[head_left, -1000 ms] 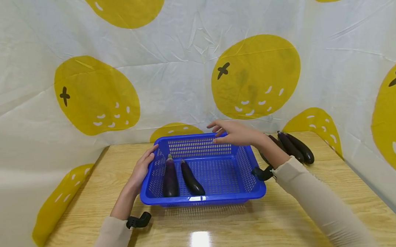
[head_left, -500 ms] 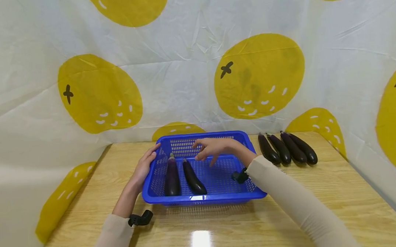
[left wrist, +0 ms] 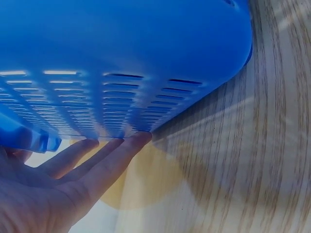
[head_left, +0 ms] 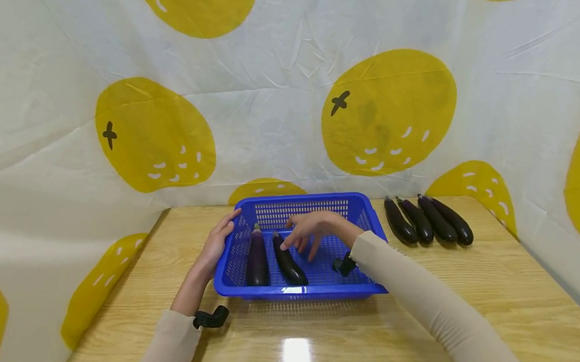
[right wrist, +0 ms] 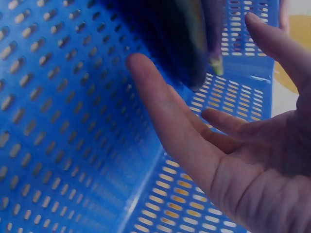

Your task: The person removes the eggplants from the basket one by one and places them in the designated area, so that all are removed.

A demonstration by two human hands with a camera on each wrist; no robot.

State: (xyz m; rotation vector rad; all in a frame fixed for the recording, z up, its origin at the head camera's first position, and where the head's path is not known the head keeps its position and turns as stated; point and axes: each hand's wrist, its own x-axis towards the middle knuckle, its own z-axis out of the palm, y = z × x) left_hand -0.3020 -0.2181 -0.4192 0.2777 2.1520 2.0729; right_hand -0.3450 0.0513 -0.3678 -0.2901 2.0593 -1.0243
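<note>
My left hand [head_left: 218, 244] rests at the left end of a blue plastic basket [head_left: 302, 290]. In the left wrist view its fingers [left wrist: 109, 167] lie straight against the slotted outer wall. Inside the basket are two dark eggplants: a left eggplant [head_left: 257, 260] and a right eggplant [head_left: 289, 266], side by side with stems pointing away. My right hand [head_left: 316, 228] is over the basket, thumb near the right eggplant's upper part and fingers spread on its right side. In the right wrist view a gap shows between the fingers and this eggplant [right wrist: 187, 43].
Several more eggplants [head_left: 429, 221] lie in a row on the wooden table [head_left: 474, 291], right of the basket. A white cloth [head_left: 263, 128] with yellow fruit prints hangs behind and along the sides. Black wrist cameras sit on both wrists.
My right hand has moved leftward and down from above the basket's far rim into the basket, beside the right eggplant. My left hand stays at the basket's left end. The head view has shifted slightly.
</note>
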